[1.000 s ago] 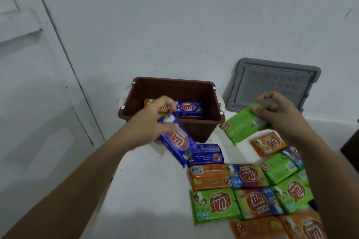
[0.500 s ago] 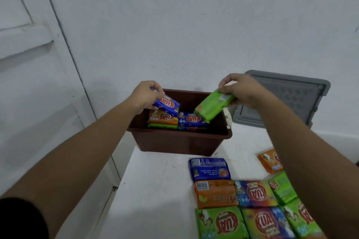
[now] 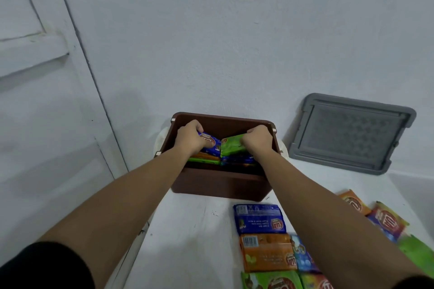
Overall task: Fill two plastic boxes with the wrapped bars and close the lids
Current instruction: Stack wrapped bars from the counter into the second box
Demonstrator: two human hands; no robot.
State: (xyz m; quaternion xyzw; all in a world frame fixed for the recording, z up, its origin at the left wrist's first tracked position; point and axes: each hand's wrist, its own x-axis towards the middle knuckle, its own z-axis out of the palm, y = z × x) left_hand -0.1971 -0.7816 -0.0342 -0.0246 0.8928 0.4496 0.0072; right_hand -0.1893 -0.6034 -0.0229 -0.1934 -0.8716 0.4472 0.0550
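Left hand [image 3: 189, 140] is gripping a blue bar [image 3: 211, 142] | right hand [image 3: 256, 139] is gripping a green bar [image 3: 231, 144] | both are inside the brown box [image 3: 220, 185], part full | more bars [image 3: 259, 218] are waiting; gray lid [image 3: 352, 134] is off.

Dim, bluish cast, diffuse light. Faint shadow on wall [image 3: 141, 112] at 9 o'clock of brown box [image 3: 220, 185]. Door [image 3: 35, 77] lines bowed, 9 o'clock edge. Wrapped bars [image 3: 265, 251], 5 o'clock, blurred.

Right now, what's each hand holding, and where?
Left hand: blue bar, by its left end. Right hand: green bar, by its right end.
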